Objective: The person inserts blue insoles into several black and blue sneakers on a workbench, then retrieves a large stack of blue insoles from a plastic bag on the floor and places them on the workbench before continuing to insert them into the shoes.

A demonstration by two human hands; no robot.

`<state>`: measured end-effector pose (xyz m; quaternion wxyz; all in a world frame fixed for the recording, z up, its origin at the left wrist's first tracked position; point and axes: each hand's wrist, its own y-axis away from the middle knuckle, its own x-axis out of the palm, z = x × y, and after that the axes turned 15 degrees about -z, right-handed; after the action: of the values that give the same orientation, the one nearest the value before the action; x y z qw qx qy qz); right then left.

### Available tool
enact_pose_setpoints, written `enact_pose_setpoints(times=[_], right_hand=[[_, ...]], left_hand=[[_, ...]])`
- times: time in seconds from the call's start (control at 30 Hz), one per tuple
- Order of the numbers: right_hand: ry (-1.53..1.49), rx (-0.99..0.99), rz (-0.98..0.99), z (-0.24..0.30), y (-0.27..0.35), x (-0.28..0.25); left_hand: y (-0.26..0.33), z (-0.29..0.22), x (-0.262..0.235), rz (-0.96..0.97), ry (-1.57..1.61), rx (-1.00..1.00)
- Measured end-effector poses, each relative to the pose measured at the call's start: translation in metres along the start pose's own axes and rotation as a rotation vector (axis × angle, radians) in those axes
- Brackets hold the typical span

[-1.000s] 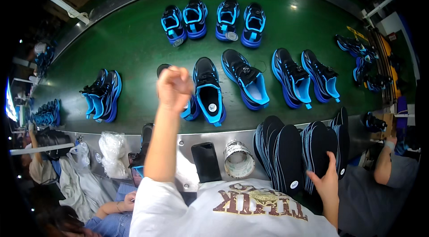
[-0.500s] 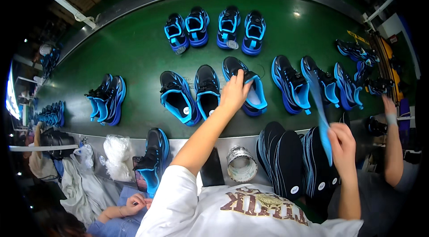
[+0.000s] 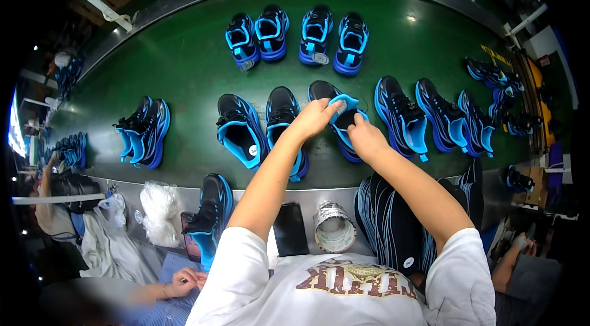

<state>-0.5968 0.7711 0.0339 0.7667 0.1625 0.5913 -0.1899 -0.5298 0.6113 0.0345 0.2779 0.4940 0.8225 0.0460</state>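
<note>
1. Pinching with the left hand [image 3: 314, 119], thumb and fingers pressed together on the raised light-blue tongue [image 3: 348, 102], just right of the frame's centre.
2. Touching with the right hand [image 3: 370, 140] the right edge of the same opening, fingers bent inward; cannot tell whether closed on anything inside.
3. Having between both hands a black-and-blue shoe [image 3: 343, 143], set on the green surface [image 3: 203, 31], toe toward the upper left, heel toward the bottom.
4. To its left, partly behind the left forearm, similar shoes [image 3: 243, 118], one with a white round label inside.
5. To its right, three more shoes [image 3: 402, 116] in a slanting row.
6. At top centre, four shoes [image 3: 271, 32], heels downward.
7. Along the lower edge, left to right: clear plastic [image 3: 161, 209], a dark phone [image 3: 291, 229], a round roll [image 3: 335, 226], black insoles [image 3: 396, 227] partly under the right forearm.
</note>
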Motion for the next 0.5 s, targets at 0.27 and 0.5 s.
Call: enact_pose_setpoints(times=[0.27,0.5], right_hand=[[0.176,0.07,0.166,0.01,0.007,-0.04],[0.143,-0.283,0.1,-0.006,0.002,-0.015]], left_hand=[[0.005,0.021,0.045,-0.409,0.317,0.071],[-0.002,0.031,0.042,-0.342,0.332,0.07]])
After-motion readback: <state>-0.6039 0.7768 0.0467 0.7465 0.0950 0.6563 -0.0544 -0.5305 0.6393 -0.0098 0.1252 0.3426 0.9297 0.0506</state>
